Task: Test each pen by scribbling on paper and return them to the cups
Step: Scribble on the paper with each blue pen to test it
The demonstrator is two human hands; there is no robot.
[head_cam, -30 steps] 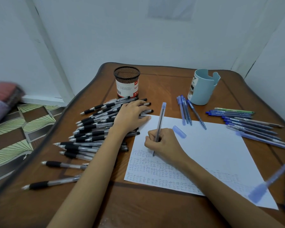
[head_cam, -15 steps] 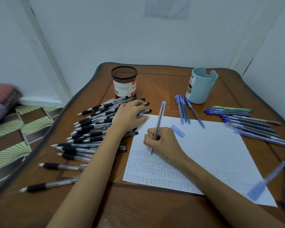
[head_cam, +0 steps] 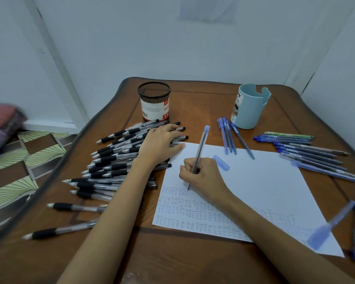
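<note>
While the right hand (head_cam: 203, 177) pinched a blue pen (head_cam: 201, 146), tip on the paper (head_cam: 264, 181) by many scribbles, the left hand (head_cam: 158, 144) lay flat on the black pens (head_cam: 111, 160); neither mesh cup (head_cam: 154, 101) nor blue cup (head_cam: 248, 107) showed any pen returned

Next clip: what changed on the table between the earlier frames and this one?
No clear change. The right hand still grips the pen, tip at the top row of scribbles on the paper; any strokes are too small to see. The left hand stays flat on the black pens. The loose cap, mesh cup and blue cup are unmoved.
</note>
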